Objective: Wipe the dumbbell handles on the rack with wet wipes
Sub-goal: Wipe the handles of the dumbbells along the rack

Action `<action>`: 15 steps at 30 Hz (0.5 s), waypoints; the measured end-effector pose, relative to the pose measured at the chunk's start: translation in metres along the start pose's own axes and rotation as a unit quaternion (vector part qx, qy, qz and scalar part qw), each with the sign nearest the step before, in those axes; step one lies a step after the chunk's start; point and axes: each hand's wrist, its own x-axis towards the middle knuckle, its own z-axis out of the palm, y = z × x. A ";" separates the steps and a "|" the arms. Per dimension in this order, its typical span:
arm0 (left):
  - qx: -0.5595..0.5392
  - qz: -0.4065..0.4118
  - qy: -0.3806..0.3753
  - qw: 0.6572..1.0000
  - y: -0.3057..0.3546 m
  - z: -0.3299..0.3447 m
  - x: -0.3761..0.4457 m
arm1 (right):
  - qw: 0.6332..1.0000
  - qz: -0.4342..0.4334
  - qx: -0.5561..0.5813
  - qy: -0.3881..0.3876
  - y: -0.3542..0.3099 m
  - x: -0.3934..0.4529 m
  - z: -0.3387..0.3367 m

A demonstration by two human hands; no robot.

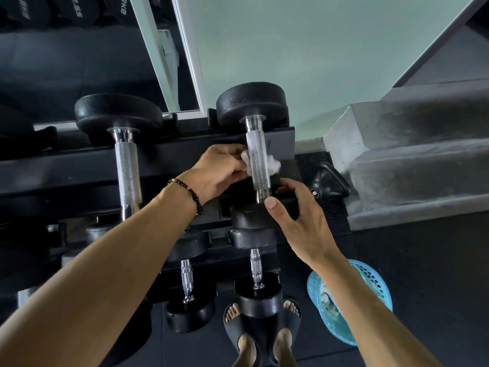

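A black dumbbell with a knurled steel handle [257, 160] lies on the top tier of the black rack [79, 165], at its right end. A crumpled white wet wipe [273, 164] is wrapped behind that handle and shows on both sides of it. My left hand [219, 170] pinches the wipe's left end against the handle. My right hand [296, 215] grips the near weight head [254, 218] of the same dumbbell, thumb on top. A second dumbbell's handle [127, 170] lies to the left on the same tier.
Two smaller dumbbells [255, 266] sit on the lower tier above my sandalled feet [262, 329]. A blue perforated basket [344, 300] with used wipes stands on the floor at right. A black kettlebell [328, 184] rests beside concrete steps [410, 160]. A mirror [169, 56] leans behind the rack.
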 end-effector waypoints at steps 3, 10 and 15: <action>0.054 -0.031 -0.037 0.997 -0.011 0.002 -0.006 | 1.000 -0.006 -0.002 0.006 0.000 -0.001 0.001; 0.200 0.020 0.058 0.978 -0.010 -0.009 -0.049 | 0.998 -0.048 -0.043 0.018 -0.021 0.002 -0.004; 0.062 0.062 0.124 0.988 -0.016 -0.018 -0.099 | 0.956 -0.264 -0.108 0.066 -0.053 0.002 0.013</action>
